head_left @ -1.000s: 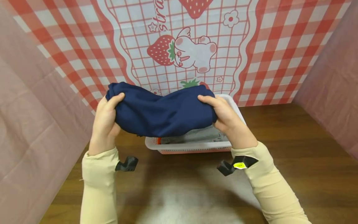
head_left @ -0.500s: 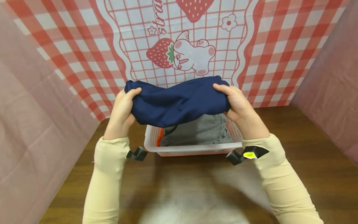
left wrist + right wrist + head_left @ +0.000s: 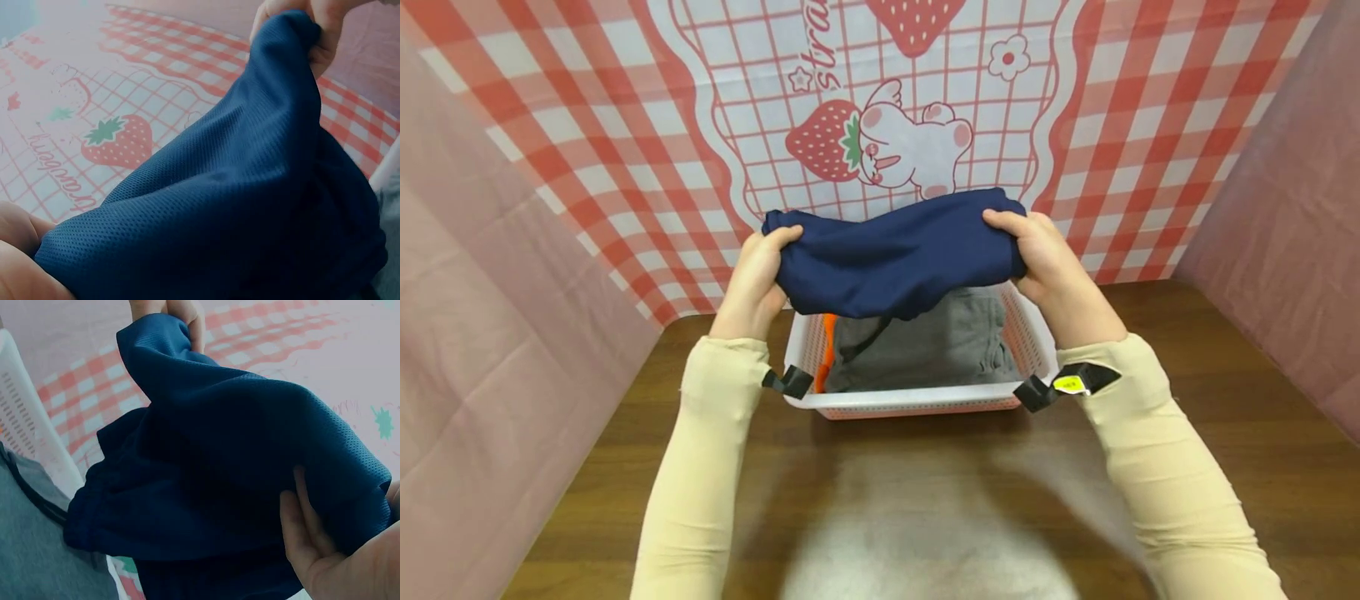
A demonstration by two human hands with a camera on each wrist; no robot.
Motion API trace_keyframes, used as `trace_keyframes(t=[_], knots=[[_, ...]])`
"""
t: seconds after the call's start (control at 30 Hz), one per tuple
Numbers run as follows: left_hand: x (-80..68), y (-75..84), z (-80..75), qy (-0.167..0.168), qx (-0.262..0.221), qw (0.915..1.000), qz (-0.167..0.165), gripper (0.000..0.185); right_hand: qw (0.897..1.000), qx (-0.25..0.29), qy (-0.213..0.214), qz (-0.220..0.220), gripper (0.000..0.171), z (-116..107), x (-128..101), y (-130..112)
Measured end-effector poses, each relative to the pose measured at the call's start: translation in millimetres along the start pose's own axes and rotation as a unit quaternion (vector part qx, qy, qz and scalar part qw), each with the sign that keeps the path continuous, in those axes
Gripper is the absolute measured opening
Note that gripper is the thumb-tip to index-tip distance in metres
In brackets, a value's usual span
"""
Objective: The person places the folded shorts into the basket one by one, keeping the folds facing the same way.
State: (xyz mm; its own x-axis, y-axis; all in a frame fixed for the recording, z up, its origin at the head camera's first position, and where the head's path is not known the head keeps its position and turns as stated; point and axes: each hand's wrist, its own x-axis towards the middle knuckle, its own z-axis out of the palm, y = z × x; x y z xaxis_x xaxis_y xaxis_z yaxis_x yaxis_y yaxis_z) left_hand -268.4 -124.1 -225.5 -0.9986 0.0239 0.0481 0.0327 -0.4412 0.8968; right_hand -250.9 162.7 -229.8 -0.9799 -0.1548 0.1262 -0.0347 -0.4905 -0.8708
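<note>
A folded navy garment (image 3: pixel 895 258) hangs in the air above the back of the basket, stretched sideways between both hands. My left hand (image 3: pixel 755 279) grips its left end, thumb on top. At the other end my right hand (image 3: pixel 1051 271) holds it the same way, with fingers reaching beneath the cloth in the right wrist view. Its fabric (image 3: pixel 219 187) looks finely textured, and a gathered edge (image 3: pixel 87 512) droops on the underside. Below it, a folded grey garment (image 3: pixel 925 350) with a dark cord lies in the white basket (image 3: pixel 910 398); the navy cloth hides the basket's back part.
Something orange (image 3: pixel 827 354) shows along the basket's left inner side. The basket stands on a brown wooden tabletop (image 3: pixel 880 500). Behind it hangs a red-and-white strawberry-print cloth (image 3: pixel 917 150), with pinkish fabric walls (image 3: pixel 497 333) at left and right.
Both hands have carried the navy garment to the right and farther back, higher in the head view. More of the grey garment and basket now shows beneath it. Both grips stay the same.
</note>
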Motion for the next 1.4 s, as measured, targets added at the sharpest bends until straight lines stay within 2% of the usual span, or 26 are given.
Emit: trace_keyframes(t=[0.17, 0.33, 0.57, 0.7, 0.8, 1.0, 1.1, 1.2, 1.27, 1.4], knots=[[11.6, 0.1, 7.4, 0.001, -0.046, 0.9989, -0.004, 0.008, 0.998, -0.016, 0.048, -0.021, 0.013, -1, 11, -5], [24.0, -7.3, 13.5, 0.008, -0.056, 0.9984, -0.006, 0.007, 0.995, -0.047, 0.081, -0.039, 0.011, -1, 24, -11], [40.0, -25.3, 15.3, 0.02, -0.019, 0.9995, -0.017, 0.009, 0.993, -0.064, 0.098, -0.034, 0.011, -6, 35, -14], [48.0, -33.7, 17.4, 0.02, -0.005, 0.9994, -0.029, 0.01, 0.986, -0.112, 0.117, -0.041, 0.006, -13, 43, -13], [53.5, -37.0, 20.5, 0.018, 0.0, 0.9995, -0.027, 0.009, 0.98, -0.144, 0.126, -0.05, 0.01, -16, 51, -14], [59.8, -42.9, 19.1, 0.019, 0.004, 0.9992, -0.034, 0.013, 0.978, -0.153, 0.136, -0.048, 0.01, -21, 63, -10], [60.8, -48.7, 11.9, 0.019, 0.021, 0.9983, -0.051, 0.016, 0.978, -0.159, 0.134, -0.023, 0.011, -26, 62, -3], [60.0, -53.3, 3.7, 0.019, 0.061, 0.9952, -0.075, 0.032, 0.982, -0.14, 0.128, 0.013, 0.014, -32, 57, 5], [57.8, -54.5, -1.2, 0.016, 0.103, 0.9893, -0.102, 0.051, 0.985, -0.115, 0.125, 0.038, 0.015, -34, 53, 9], [51.2, -54.4, -9.3, -0.006, 0.185, 0.9716, -0.148, 0.07, 0.987, -0.075, 0.12, 0.08, 0.016, -38, 45, 15]])
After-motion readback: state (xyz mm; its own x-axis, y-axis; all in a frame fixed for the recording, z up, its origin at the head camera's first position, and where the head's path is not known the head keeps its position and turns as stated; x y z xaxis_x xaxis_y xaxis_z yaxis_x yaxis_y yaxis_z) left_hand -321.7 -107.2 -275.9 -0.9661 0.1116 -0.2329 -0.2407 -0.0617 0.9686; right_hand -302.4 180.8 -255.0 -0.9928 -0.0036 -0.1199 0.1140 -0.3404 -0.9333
